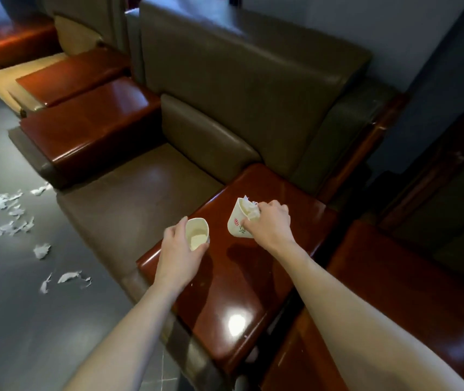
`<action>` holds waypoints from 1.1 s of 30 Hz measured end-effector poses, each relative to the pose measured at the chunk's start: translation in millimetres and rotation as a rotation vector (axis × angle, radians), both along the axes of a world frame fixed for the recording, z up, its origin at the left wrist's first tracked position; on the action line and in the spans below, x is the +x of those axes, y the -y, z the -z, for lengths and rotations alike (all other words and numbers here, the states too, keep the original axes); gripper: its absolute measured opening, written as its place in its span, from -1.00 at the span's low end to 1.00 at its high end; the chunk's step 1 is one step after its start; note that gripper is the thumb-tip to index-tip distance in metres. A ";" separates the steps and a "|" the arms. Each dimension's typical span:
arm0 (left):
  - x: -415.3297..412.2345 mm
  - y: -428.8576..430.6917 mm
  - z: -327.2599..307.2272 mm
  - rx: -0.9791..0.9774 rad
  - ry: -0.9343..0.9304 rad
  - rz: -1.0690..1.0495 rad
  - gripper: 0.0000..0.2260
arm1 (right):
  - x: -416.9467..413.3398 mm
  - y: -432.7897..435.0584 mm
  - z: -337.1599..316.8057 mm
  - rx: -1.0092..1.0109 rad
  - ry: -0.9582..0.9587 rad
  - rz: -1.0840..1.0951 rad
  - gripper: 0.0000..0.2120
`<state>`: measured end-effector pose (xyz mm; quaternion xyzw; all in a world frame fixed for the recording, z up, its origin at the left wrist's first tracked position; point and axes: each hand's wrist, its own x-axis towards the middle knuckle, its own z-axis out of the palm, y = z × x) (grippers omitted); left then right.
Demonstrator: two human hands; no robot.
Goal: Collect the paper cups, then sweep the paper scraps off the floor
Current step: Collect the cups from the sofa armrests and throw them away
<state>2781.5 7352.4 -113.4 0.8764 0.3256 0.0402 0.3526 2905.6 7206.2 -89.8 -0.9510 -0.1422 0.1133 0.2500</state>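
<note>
Your left hand [178, 249] grips an upright paper cup [197, 235]; your right hand [267, 224] holds a tilted paper-stuffed cup [238, 221] just beside it, at the surface [239, 292].

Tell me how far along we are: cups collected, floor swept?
Done: nothing finished yet. In hand: the left hand grips one paper cup and the right hand grips the flower-print cup with paper in it, both over the wooden armrest. Left: the paper scraps lie scattered on the floor, unswept.
</note>
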 end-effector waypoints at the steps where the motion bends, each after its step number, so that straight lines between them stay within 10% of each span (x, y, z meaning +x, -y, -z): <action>1: 2.6 4.2 -11.6 0.003 0.003 0.050 -0.35 | -5.7 12.9 -12.1 -0.001 0.013 0.039 -0.53; 15: -16.9 273.0 -94.7 -0.050 0.019 1.003 -0.31 | -202.5 295.8 -88.2 0.145 -0.009 0.868 -0.64; 33: -354.1 811.8 -84.6 -0.073 -0.058 1.804 -0.31 | -657.5 737.0 -72.9 0.118 -0.134 1.602 -0.57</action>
